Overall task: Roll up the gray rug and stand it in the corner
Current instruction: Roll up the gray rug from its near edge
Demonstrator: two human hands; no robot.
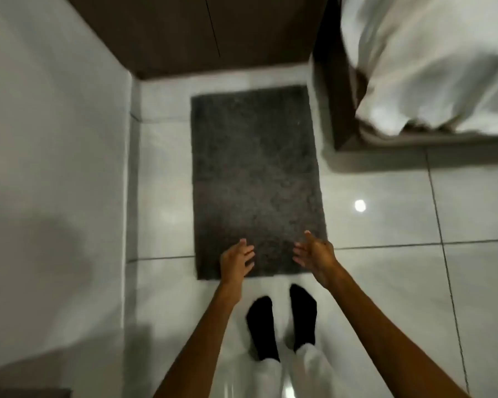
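The gray rug (256, 173) lies flat and unrolled on the white tiled floor, its long side running away from me. My left hand (236, 262) hovers over the rug's near left corner with fingers spread and nothing in it. Over the near right part of the rug, my right hand (314, 254) is also empty, fingers apart. Both arms reach down from the bottom of the view. My feet in black socks (282, 317) stand on the tile just short of the rug's near edge.
A white wall (55, 139) runs along the left and meets a dark brown wooden panel (199, 33) at the far corner. A bed with white bedding (431, 67) on a brown frame (339, 119) stands at the right, close to the rug's far right edge.
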